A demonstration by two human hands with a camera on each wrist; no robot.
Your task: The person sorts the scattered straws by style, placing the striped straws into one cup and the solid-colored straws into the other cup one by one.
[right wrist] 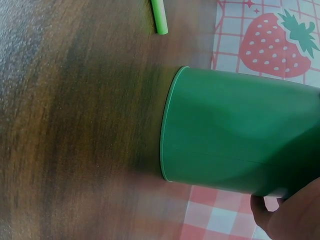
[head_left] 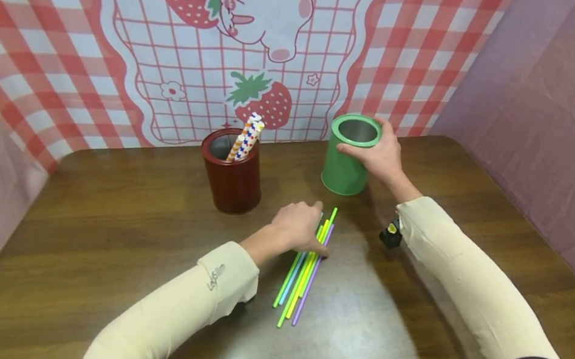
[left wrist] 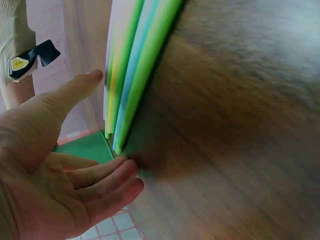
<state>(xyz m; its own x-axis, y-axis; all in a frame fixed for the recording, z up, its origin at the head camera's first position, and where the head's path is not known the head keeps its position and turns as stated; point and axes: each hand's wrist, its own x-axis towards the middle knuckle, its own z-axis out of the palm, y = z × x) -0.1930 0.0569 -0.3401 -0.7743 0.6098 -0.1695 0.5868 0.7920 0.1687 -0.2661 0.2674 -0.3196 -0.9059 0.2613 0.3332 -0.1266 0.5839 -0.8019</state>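
Several thin plastic straws [head_left: 297, 293] in green, yellow, blue and purple lie in a loose bundle on the wooden table. Over the far end of the bundle is my left hand [head_left: 297, 227], thumb on one side and fingers on the other. In the left wrist view the fingers are spread, with a gap between the thumb and the straws [left wrist: 131, 75]. My right hand [head_left: 386, 156] grips a green canister [head_left: 338, 166] at its upper rim, thumb in front. The canister leans slightly; its opening shows a grey inside.
A dark red canister [head_left: 236, 190] stands left of the green one, holding several patterned straws [head_left: 249, 139]. Behind the table [head_left: 125, 239] hangs a red-checked cloth [head_left: 186, 89] with strawberries. Pink fabric [head_left: 547, 106] covers the right side.
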